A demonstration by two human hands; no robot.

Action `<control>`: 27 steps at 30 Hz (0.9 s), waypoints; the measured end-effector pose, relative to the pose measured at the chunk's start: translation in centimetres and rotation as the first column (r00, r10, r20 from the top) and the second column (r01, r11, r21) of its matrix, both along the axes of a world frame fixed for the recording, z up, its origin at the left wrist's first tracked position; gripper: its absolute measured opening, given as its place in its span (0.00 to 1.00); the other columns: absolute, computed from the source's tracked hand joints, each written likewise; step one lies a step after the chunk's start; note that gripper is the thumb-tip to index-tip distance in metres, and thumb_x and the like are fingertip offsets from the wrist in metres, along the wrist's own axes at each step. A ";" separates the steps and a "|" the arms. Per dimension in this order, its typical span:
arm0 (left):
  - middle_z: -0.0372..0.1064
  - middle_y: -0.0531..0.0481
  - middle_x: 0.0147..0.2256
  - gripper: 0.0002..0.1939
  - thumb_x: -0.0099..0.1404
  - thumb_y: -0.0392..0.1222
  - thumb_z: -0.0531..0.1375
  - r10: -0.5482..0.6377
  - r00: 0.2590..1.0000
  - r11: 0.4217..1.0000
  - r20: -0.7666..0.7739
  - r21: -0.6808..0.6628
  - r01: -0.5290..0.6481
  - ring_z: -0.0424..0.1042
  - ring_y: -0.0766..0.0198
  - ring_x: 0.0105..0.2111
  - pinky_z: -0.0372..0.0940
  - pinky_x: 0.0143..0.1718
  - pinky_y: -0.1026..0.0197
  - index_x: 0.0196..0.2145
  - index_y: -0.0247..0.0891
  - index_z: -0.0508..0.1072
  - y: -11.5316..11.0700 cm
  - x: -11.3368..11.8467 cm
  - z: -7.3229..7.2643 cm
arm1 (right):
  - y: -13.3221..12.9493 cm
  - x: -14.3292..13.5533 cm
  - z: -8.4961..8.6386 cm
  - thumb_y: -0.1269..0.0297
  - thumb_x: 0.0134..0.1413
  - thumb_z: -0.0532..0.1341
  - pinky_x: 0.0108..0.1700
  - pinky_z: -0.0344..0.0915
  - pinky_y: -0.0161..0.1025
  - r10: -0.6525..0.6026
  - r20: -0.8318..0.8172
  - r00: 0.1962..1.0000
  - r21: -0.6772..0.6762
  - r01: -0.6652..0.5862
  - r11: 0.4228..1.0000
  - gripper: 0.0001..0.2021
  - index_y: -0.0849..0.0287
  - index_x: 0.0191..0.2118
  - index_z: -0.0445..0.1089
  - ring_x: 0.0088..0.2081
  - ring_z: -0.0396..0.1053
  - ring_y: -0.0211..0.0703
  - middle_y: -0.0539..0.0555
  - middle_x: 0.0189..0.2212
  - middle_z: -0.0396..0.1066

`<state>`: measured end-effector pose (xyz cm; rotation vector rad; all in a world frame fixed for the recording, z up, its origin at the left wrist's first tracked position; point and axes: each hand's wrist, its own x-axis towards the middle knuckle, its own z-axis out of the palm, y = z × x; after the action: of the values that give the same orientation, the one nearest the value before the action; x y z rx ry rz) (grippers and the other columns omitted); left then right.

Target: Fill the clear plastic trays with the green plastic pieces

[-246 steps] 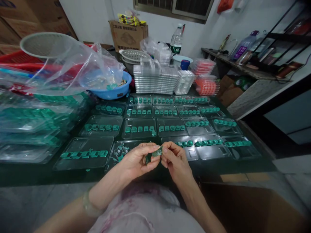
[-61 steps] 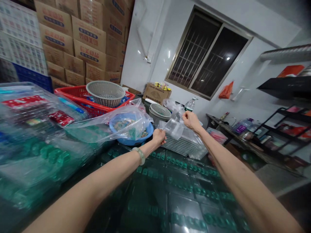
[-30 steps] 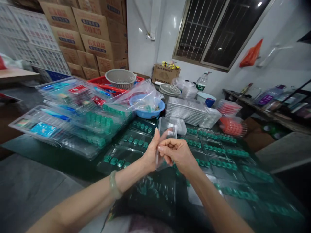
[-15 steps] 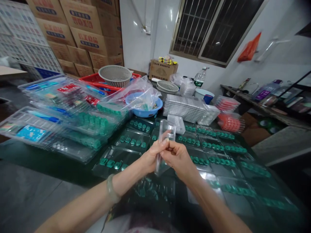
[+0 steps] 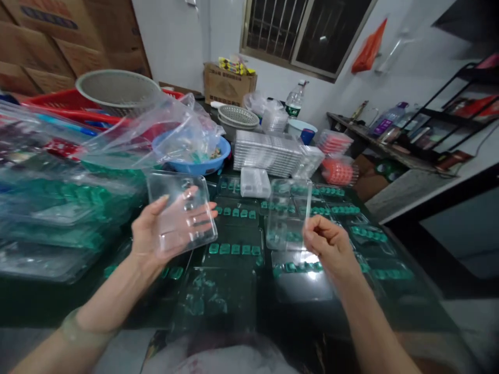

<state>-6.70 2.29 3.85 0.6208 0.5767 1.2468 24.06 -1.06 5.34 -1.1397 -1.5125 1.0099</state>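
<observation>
A clear plastic tray point(image 5: 183, 208) rests across my left hand point(image 5: 150, 223), with the thumb over its near edge and the fingers spread beneath. My right hand point(image 5: 327, 239) pinches the right edge of another clear plastic tray point(image 5: 286, 213), held upright above the table. Rows of clear trays lie flat on the dark green table, each with a line of small green pieces point(image 5: 235, 249). Nearest my body, between the forearms, one flat tray point(image 5: 241, 291) carries a loose heap of green pieces point(image 5: 202, 296).
Stacked filled trays point(image 5: 50, 218) stand at the left, before a red basket point(image 5: 58, 98) with a grey colander point(image 5: 117, 85). Behind the flat trays are a blue basin point(image 5: 202, 165), stacked empty trays point(image 5: 268, 150) and a white container point(image 5: 254, 182). A shelf point(image 5: 405, 140) runs along the right wall.
My hands have moved apart from a shared grip at the middle, and each now has its own clear tray. The view has shifted, bringing the left stacks closer.
</observation>
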 end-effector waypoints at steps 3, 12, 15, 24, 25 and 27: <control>0.72 0.44 0.42 0.29 0.57 0.55 0.51 0.067 0.997 0.997 -0.043 0.048 -0.065 0.65 0.41 0.47 0.54 0.50 0.39 0.54 0.40 0.60 -0.3 -0.4 0.4 | -1.0 2.4 -0.7 0.69 0.49 0.55 0.25 0.52 0.32 -0.134 0.486 0.864 0.163 0.060 0.985 0.03 0.58 0.27 0.61 0.22 0.55 0.33 0.47 0.20 0.58; 0.67 0.38 0.47 0.32 0.57 0.56 0.50 -0.047 0.993 0.998 -0.104 0.031 0.051 0.59 0.39 0.52 0.45 0.53 0.35 0.57 0.42 0.54 -1.2 1.2 1.0 | -2.5 3.9 -7.7 0.76 0.50 0.50 0.24 0.45 0.36 -0.284 0.953 0.105 0.303 -0.285 0.910 0.07 0.60 0.28 0.63 0.24 0.61 0.37 0.52 0.24 0.65; 0.64 0.37 0.49 0.34 0.57 0.56 0.48 -0.082 0.993 0.994 -0.090 0.060 0.088 0.57 0.39 0.53 0.44 0.54 0.36 0.59 0.41 0.51 -1.4 1.5 0.6 | -2.9 3.4 -8.6 0.77 0.50 0.51 0.24 0.43 0.36 -0.265 0.963 0.054 0.268 -0.325 0.907 0.07 0.60 0.28 0.62 0.24 0.62 0.38 0.52 0.24 0.65; 0.62 0.35 0.50 0.37 0.57 0.59 0.48 -0.132 0.989 0.990 -0.062 0.037 0.134 0.56 0.38 0.53 0.46 0.53 0.37 0.60 0.40 0.49 -1.8 2.0 0.0 | -3.4 3.0 -7.0 0.71 0.55 0.52 0.22 0.45 0.34 -0.108 0.992 0.064 0.121 -0.273 0.954 0.06 0.60 0.30 0.65 0.25 0.64 0.39 0.53 0.26 0.67; 0.62 0.35 0.51 0.38 0.57 0.61 0.48 -0.144 0.988 0.989 -0.055 0.037 0.147 0.55 0.38 0.54 0.47 0.52 0.38 0.60 0.40 0.49 -1.8 2.1 -0.1 | -3.5 2.9 -6.5 0.69 0.55 0.53 0.22 0.46 0.34 -0.106 0.990 0.089 0.125 -0.252 0.960 0.06 0.61 0.30 0.65 0.25 0.64 0.39 0.53 0.27 0.67; 0.61 0.34 0.51 0.43 0.52 0.66 0.51 -0.175 0.984 0.983 -0.038 0.039 0.177 0.55 0.37 0.53 0.51 0.50 0.40 0.60 0.40 0.50 -1.8 2.7 -0.4 | -3.9 2.2 -5.4 0.66 0.55 0.54 0.23 0.49 0.34 -0.122 0.971 0.208 0.164 -0.203 0.965 0.07 0.61 0.31 0.66 0.25 0.64 0.38 0.53 0.27 0.68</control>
<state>-4.03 0.47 3.49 0.7149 0.5138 1.0858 26.21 -4.94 -0.05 -1.6681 -2.5976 -0.1351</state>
